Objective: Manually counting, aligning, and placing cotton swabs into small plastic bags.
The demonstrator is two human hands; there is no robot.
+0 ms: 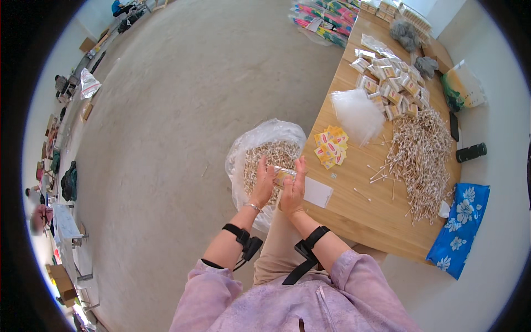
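Note:
Between my two hands, above a clear plastic bag point(285, 128) of loose cotton swabs, is a small pack of cotton swabs point(284, 177) with a yellow card showing. My left hand point(262, 187) presses on its left side, and my right hand point(293, 192) closes on its right side. Fingers of both hands point away from me. At the near corner of the wooden table point(354, 221), beside my right hand, lies a white card point(318, 192). Several yellow printed cards point(331, 146) are spread just beyond it.
On the table are a stack of clear plastic sleeves point(358, 115), a heap of loose swabs point(421, 160) and a pile of filled packs point(394, 88). A dark cylinder point(471, 152) and a blue flowered packet point(460, 227) sit along the right. Colourful bundles point(326, 21) lie beyond the table's far left side.

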